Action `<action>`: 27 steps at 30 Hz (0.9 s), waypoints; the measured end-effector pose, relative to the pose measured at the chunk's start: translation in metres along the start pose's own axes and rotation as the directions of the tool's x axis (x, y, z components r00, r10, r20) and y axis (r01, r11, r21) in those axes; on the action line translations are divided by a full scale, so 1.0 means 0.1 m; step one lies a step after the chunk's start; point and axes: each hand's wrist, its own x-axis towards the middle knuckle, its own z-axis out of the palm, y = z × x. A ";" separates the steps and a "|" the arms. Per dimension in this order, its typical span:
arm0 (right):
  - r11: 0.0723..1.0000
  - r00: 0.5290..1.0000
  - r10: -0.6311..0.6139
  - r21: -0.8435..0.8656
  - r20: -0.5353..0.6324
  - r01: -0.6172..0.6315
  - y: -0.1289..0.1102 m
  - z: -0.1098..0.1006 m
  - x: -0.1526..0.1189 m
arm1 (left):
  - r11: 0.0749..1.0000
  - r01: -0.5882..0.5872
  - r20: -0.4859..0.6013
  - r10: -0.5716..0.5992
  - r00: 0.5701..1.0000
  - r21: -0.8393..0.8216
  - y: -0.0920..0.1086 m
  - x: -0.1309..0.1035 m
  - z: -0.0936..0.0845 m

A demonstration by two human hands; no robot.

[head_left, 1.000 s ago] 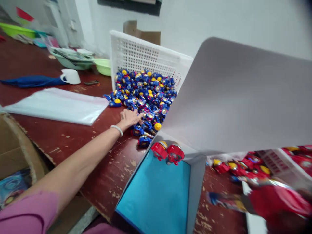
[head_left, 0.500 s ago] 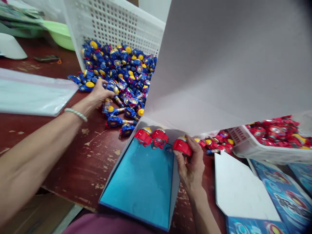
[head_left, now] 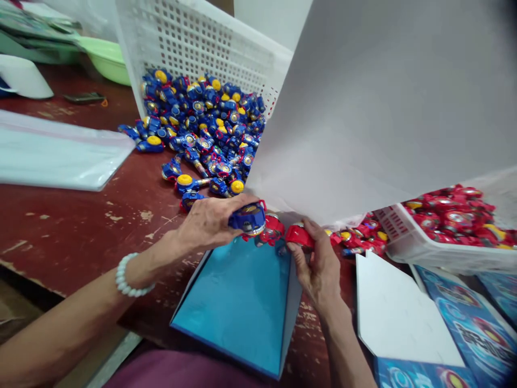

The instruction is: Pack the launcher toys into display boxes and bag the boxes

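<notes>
My left hand (head_left: 210, 222), with a pale beaded bracelet on its wrist, is closed around a blue toy (head_left: 247, 218) above the far left of an open box (head_left: 238, 307) with a blue inside. Under and beside it a red toy (head_left: 273, 229) sits at the box's back edge; another red one there is mostly hidden by the blue toy. My right hand (head_left: 319, 258) pinches a red toy (head_left: 299, 236) between thumb and fingers at the box's right wall. The raised white lid (head_left: 355, 108) stands behind both hands.
A white perforated basket (head_left: 210, 32) lies tipped at the back left, spilling many blue toys (head_left: 202, 118). To the right, a white basket (head_left: 444, 250) holds red toys (head_left: 456, 215). Printed flat boxes (head_left: 464, 312), a plastic bag (head_left: 60, 151) and a green bowl (head_left: 107, 59) lie around.
My left hand has come from the blue pile to the box, carrying a blue toy. My right hand keeps its red toy at nearly the same place.
</notes>
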 end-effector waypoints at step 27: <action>0.979 0.997 0.069 0.192 0.037 -0.075 -0.52 -0.16 -0.02 | 0.825 0.223 0.016 -0.252 0.968 -0.519 0.21 -0.08 -0.16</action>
